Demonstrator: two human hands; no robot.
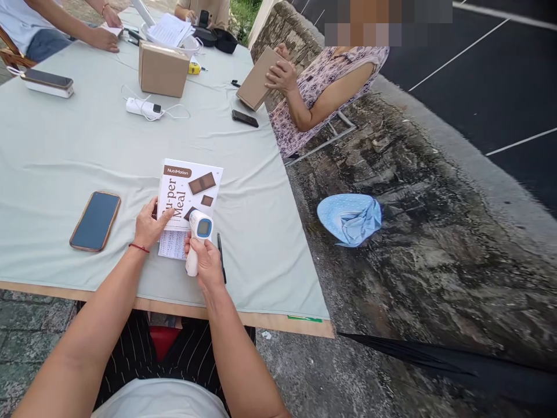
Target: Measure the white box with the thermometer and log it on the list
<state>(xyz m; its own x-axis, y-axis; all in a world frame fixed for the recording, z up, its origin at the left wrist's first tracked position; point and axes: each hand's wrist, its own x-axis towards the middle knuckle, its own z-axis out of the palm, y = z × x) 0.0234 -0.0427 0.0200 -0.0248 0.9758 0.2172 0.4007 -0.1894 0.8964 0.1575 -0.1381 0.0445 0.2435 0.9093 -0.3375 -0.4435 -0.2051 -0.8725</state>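
Observation:
My left hand (151, 225) grips the lower left side of a white and brown meal box (178, 188), its thumb across the front. The box stands tilted on the cloth, with chocolate bars printed on its face. In my right hand (206, 260) is a white infrared thermometer (201, 227), its blue-rimmed screen facing up at me. The thermometer overlaps the box's lower right corner. A sheet of printed paper (172, 244) lies partly hidden under the box and my hands. Beside my right hand lies a black pen (221, 258).
A phone (95, 221) lies to my left. Farther back are a cardboard box (162, 69), a white device with a cable (143, 108) and a black phone (245, 118). A person at the right holds a brown box (260, 78). A blue hat (349, 219) lies on the stone ledge.

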